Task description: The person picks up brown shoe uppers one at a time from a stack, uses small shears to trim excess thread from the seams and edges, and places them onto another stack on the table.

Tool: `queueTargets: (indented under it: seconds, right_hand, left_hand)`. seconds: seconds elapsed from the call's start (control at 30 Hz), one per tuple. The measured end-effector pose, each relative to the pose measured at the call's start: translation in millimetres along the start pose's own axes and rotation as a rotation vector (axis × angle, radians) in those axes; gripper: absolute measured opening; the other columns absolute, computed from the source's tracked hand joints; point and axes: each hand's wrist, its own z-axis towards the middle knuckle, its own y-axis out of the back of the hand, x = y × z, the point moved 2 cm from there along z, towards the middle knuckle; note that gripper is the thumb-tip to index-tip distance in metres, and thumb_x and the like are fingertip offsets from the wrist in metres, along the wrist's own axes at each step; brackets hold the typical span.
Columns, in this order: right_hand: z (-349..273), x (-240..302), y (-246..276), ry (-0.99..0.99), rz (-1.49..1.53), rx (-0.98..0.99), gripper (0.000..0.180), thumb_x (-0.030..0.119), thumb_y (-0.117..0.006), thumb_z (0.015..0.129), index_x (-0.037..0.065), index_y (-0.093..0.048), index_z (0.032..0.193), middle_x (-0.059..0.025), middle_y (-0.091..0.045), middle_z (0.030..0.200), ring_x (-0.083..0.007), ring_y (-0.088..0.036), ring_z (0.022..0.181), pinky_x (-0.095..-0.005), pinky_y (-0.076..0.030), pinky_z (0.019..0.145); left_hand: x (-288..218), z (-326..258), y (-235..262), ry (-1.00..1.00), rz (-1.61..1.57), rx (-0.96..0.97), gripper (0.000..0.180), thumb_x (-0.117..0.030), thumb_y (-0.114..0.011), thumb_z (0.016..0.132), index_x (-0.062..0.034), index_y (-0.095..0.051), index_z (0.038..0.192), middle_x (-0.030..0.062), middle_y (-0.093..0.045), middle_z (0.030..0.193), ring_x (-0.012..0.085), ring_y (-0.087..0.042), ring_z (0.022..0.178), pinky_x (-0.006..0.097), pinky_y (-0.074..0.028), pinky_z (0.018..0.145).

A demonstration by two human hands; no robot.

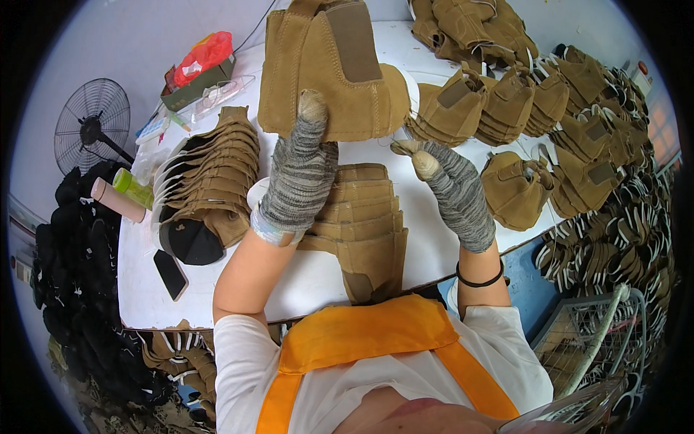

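Note:
My left hand (302, 170), in a grey knitted glove with pale fingertips, holds up a brown suede boot upper (285, 79) with a darker elastic side panel. Its thumb lies on the side facing me; the other fingers are hidden behind the upper. To the right, just below the upper's lower edge, my right hand (455, 192) wears a matching glove. Its thumb and fingertips are pressed together, and whatever they pinch is too small to make out. Beneath my hands, a fanned stack of brown suede pieces (365, 249) rests on the white table (426, 249).
Left on the table are an overlapping row of uppers (231, 155), a phone (170, 275), a green bottle (134, 189), a pink cup (118, 200) and a box (199, 87). Stacked uppers (506, 108) line the right. A fan (92, 126) stands left; a wire basket (593, 333) sits lower right.

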Motion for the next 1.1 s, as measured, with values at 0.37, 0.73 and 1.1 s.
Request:
queueTargets:
  seconds: [0.37,0.73,1.1]
  right_hand:
    - [-5.6,17.1,5.6,0.219,-0.304,-0.108,0.030,0.028,-0.062,0.091,0.002,-0.070,0.102,-0.0148,-0.068,0.087,-0.0280,-0.064,0.081,-0.0340,-0.051,0.076]
    - [-6.0,14.5,10.1,0.198,-0.415,-0.028,0.028,0.027,-0.064,0.089,0.001,-0.069,0.098,-0.0140,-0.067,0.083,-0.0278,-0.064,0.076,-0.0333,-0.051,0.072]
    - [3.0,-26.3,-18.8,-0.232,0.498,-0.137,0.037,0.032,-0.077,0.080,0.004,-0.065,0.100,0.0007,-0.056,0.076,-0.0084,-0.048,0.064,-0.0227,-0.040,0.059]
  left_hand:
    - [-19.0,1.1,-15.6,0.045,-0.058,0.001,0.049,-0.037,-0.050,0.100,0.0018,-0.047,0.129,0.0091,-0.053,0.123,0.0162,-0.049,0.110,0.030,-0.039,0.099]
    - [-34.1,-3.5,-25.1,0.076,-0.149,0.059,0.051,-0.037,-0.051,0.099,0.0013,-0.044,0.132,0.0096,-0.053,0.123,0.0171,-0.048,0.110,0.031,-0.038,0.100]
    - [-2.3,-4.5,-17.6,0.027,0.019,0.047,0.055,-0.042,-0.043,0.100,0.0013,-0.042,0.135,0.0094,-0.052,0.129,0.0155,-0.048,0.115,0.028,-0.036,0.103]
